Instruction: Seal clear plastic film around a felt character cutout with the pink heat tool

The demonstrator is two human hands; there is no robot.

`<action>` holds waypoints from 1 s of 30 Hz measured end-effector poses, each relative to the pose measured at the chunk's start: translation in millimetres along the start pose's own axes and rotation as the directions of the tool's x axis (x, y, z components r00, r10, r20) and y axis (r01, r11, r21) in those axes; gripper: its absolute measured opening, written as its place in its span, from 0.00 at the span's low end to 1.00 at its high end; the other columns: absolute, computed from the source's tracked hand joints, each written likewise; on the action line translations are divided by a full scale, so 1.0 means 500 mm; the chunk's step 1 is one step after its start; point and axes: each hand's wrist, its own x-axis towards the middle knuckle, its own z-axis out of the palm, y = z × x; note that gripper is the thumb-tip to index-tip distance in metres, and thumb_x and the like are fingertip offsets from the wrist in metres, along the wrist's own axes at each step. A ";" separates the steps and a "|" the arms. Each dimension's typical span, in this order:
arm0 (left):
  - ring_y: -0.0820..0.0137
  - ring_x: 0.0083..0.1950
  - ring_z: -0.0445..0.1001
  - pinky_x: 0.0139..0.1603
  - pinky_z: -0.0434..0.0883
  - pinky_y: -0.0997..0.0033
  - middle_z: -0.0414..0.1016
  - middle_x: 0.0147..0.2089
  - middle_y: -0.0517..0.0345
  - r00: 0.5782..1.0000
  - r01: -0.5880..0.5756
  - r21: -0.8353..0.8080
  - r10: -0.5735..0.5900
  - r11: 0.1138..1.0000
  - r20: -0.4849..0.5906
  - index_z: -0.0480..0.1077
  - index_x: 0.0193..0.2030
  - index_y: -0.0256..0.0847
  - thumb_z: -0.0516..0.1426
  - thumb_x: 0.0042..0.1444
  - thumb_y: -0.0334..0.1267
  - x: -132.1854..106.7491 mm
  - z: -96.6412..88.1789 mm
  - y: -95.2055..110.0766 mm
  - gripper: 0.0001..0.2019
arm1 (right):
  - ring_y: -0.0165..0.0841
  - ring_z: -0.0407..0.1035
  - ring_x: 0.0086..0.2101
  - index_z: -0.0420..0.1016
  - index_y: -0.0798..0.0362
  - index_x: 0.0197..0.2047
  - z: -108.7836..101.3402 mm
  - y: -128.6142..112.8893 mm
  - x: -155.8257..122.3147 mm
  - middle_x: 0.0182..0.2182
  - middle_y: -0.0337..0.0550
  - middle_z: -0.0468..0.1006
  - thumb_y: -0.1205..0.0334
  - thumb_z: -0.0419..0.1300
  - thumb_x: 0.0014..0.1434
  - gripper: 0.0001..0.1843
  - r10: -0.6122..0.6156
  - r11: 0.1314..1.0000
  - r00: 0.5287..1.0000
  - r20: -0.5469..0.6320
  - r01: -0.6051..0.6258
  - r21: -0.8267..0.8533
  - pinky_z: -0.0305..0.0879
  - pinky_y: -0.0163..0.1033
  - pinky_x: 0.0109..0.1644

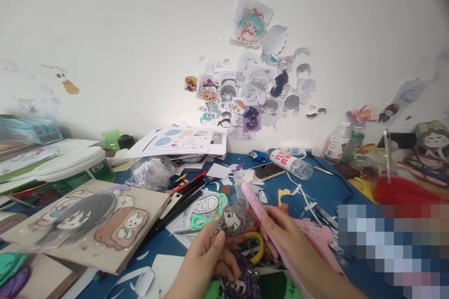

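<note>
My left hand (206, 257) pinches a cartoon-character cutout (234, 218) with grey-brown hair between thumb and fingers. Around a long, pink, rounded bar (253, 200) my right hand (291, 238) is closed; the frame does not show what kind of tool it is. The bar's tip points up and away, just right of the cutout. Below my left fingers lies a darker purple cutout (242, 285) over something green. Green-handled scissors (198, 221) rest behind the left hand, and a yellow scissor-like handle (258, 247) shows between the hands. A pink plastic object (317, 238) lies beyond my right wrist.
Paper scraps litter the blue table (315, 187). A phone (268, 171) and a plastic bottle (291, 163) lie at the back. Left are a cartoon-covered board (147, 196), dark pens (178, 205) and a white-lidded tub (70, 163). A red container (400, 194) stands right.
</note>
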 end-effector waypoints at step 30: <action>0.73 0.18 0.73 0.18 0.67 0.76 0.79 0.36 0.49 0.999 0.002 0.081 0.002 0.997 -0.046 0.63 0.43 0.39 0.64 0.40 0.57 -0.018 0.014 0.017 0.29 | 0.24 0.51 0.17 0.64 0.51 0.28 0.001 -0.004 -0.001 0.17 0.30 0.58 0.39 0.55 0.53 0.22 -0.009 1.000 1.000 -0.014 0.009 -0.002 0.47 0.32 0.21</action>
